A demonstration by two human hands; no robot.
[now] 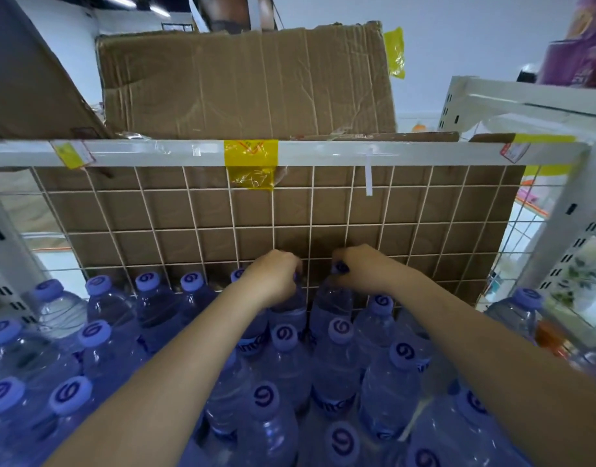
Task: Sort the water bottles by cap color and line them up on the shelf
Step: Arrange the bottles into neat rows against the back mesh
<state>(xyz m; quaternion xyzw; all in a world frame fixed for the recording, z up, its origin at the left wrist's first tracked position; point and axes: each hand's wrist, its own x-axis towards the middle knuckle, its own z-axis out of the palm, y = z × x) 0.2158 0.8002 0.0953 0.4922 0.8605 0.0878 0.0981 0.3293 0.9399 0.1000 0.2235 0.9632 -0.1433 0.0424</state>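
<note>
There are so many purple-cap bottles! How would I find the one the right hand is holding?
Start at the white wire grid with brown cardboard behind it at the back of the shelf. Follow it down to the back row of bottles, just right of the middle. The bottle you want is the one whose cap is gripped by the right hand, while the caps in front of it sit uncovered.

Clear bottles (333, 362) tinted blue, topped with lilac caps (285, 337) bearing a dark purple swirl. White wire grid (273, 210) in square pattern over brown cardboard (323, 210). White shelf rail (323, 153) patched with yellow tape (251, 153). Creased brown box (246, 82) above.
</note>
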